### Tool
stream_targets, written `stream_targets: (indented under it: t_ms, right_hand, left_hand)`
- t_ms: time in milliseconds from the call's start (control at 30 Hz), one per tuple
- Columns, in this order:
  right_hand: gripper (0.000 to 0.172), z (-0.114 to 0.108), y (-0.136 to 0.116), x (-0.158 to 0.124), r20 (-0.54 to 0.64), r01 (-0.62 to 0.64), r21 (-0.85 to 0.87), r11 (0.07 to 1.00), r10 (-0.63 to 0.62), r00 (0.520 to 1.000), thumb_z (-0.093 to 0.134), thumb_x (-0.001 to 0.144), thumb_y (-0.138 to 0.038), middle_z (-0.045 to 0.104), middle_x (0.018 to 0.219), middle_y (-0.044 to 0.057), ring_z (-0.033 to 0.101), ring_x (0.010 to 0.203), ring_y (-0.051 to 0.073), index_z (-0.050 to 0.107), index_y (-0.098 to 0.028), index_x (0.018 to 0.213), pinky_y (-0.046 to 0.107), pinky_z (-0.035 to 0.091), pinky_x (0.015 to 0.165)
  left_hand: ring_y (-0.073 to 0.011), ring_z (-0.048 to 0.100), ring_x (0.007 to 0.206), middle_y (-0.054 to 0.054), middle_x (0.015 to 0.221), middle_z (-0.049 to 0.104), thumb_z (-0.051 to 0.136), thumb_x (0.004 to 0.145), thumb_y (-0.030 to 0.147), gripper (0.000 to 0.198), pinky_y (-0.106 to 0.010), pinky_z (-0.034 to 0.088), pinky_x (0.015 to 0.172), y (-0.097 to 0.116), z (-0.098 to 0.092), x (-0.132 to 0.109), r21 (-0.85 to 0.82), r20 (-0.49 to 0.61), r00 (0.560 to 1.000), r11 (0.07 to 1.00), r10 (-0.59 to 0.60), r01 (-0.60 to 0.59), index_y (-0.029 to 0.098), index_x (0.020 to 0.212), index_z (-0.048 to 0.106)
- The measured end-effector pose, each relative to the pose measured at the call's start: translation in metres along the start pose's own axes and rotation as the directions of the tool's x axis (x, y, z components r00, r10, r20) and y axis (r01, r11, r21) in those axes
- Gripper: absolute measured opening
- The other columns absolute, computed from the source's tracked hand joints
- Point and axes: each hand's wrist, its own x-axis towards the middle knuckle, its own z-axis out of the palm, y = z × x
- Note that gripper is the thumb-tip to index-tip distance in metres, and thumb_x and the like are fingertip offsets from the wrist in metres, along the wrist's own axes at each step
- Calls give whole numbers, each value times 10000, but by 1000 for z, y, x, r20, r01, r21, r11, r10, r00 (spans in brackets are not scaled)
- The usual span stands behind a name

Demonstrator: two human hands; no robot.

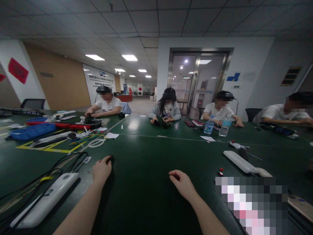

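My left hand [102,169] is over the dark green table, left of the middle. Its fingers are pinched together around a small dark thing [111,157] that is too small to make out. My right hand [183,185] rests at the table on the right side, palm turned inward. Its fingers are loosely bent, with a gap between thumb and forefinger and nothing visible in between. Nearest to my left hand are black cables [77,160] and a small white tag marked 2 [87,159]. A small red-topped object [221,171] lies to the right of my right hand.
A white device marked 2 [49,199] lies beside my left forearm. At back left are a blue tray [33,131] and a coiled white cable [96,143]. Two bottles [209,125], a white elongated device [241,162] and a blurred-out screen are right. Several people [168,109] sit opposite.
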Motion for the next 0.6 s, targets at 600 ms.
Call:
stream_targets:
  t_ms: [600]
  right_hand:
    - [254,-1,-1,-1,5,-3,12,1000,3,1000,496,830,-245,624,1077,22,581,1005,182,620,-220,1050,322,454,862]
  left_hand:
    - [-280,571,1028,-124,1074,626,366,836,339,428,-372,442,861,1,-3,2,1,52,998,999,43,-43,270,1201,578]
